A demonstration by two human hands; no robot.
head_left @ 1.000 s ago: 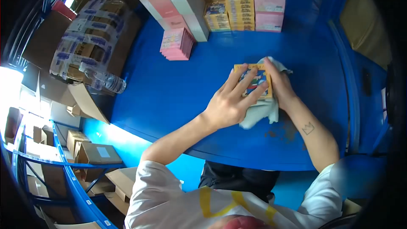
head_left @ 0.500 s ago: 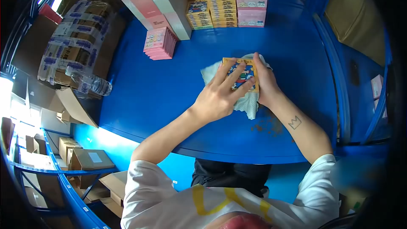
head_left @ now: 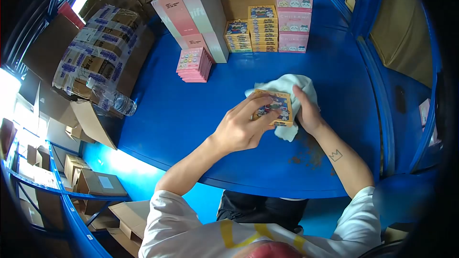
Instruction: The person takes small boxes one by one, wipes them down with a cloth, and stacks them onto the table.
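My left hand (head_left: 241, 123) grips a small yellow box (head_left: 282, 107) with a colourful printed top, its fingers lying across the top and left side. Bunched behind and beneath the box is a pale green cloth (head_left: 302, 85). My right hand (head_left: 308, 113) holds the cloth at the right of the box, thumb up and the other fingers hidden by the cloth. Both hands are above the blue table (head_left: 162, 114), near its front edge.
Yellow boxes (head_left: 264, 28) and pink boxes (head_left: 294, 19) stand stacked at the back. Left of them are tall pink-and-grey boxes (head_left: 203, 14) and a pink packet stack (head_left: 192, 67). A plastic bottle (head_left: 123, 103) lies by a taped carton (head_left: 98, 48). Brown stains mark the table.
The yellow box has tilted and shifted away from my right hand, with my left hand now around its left side. More cloth shows behind it. The whole view has shifted slightly.
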